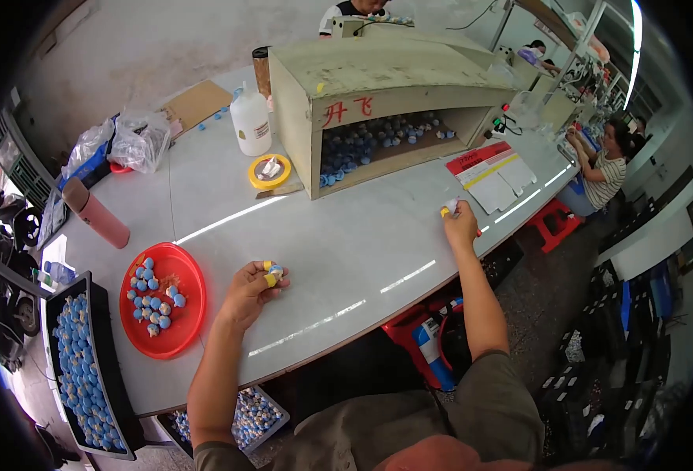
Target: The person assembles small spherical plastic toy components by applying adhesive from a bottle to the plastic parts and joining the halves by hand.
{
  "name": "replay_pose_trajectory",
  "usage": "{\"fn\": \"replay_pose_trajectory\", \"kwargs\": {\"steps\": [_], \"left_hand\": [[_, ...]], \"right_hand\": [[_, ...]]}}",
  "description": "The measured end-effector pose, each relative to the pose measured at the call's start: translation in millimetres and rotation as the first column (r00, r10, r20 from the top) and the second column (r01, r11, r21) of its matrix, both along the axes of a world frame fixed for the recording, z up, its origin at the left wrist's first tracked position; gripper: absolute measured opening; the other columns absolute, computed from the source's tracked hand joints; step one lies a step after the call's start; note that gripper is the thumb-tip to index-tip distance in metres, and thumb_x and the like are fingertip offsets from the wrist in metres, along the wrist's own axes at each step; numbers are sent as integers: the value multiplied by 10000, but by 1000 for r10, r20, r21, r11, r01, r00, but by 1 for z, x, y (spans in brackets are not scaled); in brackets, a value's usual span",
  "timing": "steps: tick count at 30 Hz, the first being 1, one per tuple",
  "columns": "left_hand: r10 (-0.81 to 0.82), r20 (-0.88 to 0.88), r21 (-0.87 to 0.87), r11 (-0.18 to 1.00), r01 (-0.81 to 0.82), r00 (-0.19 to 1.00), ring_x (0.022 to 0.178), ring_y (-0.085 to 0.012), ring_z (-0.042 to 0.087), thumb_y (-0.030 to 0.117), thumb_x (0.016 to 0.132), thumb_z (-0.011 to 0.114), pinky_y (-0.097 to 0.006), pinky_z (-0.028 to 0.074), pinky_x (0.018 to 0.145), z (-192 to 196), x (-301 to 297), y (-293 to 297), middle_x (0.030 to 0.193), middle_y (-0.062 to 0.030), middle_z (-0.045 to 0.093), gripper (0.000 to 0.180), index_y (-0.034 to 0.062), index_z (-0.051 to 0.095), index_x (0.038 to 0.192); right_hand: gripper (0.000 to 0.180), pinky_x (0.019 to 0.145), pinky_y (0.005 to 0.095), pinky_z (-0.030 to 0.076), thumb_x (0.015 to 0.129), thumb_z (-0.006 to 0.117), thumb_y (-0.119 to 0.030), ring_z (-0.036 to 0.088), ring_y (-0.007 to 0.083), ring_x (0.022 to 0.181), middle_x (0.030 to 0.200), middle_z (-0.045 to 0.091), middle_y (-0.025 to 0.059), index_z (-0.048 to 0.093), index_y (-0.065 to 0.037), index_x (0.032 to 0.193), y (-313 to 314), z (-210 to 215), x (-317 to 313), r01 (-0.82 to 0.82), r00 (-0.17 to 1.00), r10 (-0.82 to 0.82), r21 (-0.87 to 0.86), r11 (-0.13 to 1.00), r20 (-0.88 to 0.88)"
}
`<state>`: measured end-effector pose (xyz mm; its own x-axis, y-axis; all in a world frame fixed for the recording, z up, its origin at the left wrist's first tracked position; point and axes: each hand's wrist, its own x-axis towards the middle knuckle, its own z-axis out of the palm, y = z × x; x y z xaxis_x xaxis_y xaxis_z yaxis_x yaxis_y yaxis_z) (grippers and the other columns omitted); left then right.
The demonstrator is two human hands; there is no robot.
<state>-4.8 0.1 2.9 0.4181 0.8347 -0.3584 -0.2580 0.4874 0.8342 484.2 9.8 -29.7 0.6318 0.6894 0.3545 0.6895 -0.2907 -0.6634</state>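
My left hand (246, 298), with yellow wraps on its fingertips, is closed on a small blue-and-white round piece (276, 271) above the grey table. Farther right, my right hand (462, 225) is closed round a small whitish object (452, 205) with a yellow wrap beside it; its kind cannot be made out, and something red shows below the fist. Left of my left hand lies a round red tray (192, 318) holding several small blue balls (149, 284) with pale parts. They resemble the piece in my left hand.
A black bin (125, 408) full of blue pieces stands at the left. Behind my hands is a beige box (295, 118) with blue pieces inside. Nearby are a white bottle (250, 125), yellow tape roll (253, 174), pink flask (99, 216) and papers (492, 188). People sit beyond.
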Motion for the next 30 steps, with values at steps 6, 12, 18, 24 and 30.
{"fn": "replay_pose_trajectory", "kwargs": {"steps": [6,12,18,24,30], "left_hand": [[43,50,12,999,-43,998,954,-206,666,40,902,620,-268,565,793,-2,1,2,1116,-131,644,240,15,542,1128],[36,19,10,999,-36,999,928,-201,675,6,907,596,-266,576,776,-1,-1,0,1108,-143,646,249,10,538,1149],[30,63,4,1000,-31,998,962,-211,663,17,898,622,-292,560,818,-6,1,1,1122,-135,645,278,7,527,1159],[37,47,-18,999,-36,998,979,-211,658,35,901,637,-286,551,829,-4,0,0,1109,-125,648,300,-2,512,1172],[182,35,13,983,-183,983,986,-210,657,56,904,642,-284,541,830,-7,-3,3,1092,-112,639,313,-19,498,1172]], "right_hand": [[299,753,452,465,789,725,-130,597,335,871,900,601,116,579,-20,1026,-11,10,-45,39,945,-149,352,935,292],[283,735,400,491,783,619,46,596,308,857,908,592,121,569,-31,1051,41,34,-126,-528,839,430,307,792,335],[280,782,432,508,782,594,26,614,337,945,972,634,143,602,-34,1055,140,26,-144,-547,786,490,54,835,377],[293,772,458,512,763,621,-17,622,343,933,993,639,144,625,-53,1053,157,18,-145,-385,879,387,-66,921,278],[203,674,339,522,796,619,37,637,249,788,950,601,115,579,-9,989,92,34,-202,-625,781,614,173,761,116]]}}
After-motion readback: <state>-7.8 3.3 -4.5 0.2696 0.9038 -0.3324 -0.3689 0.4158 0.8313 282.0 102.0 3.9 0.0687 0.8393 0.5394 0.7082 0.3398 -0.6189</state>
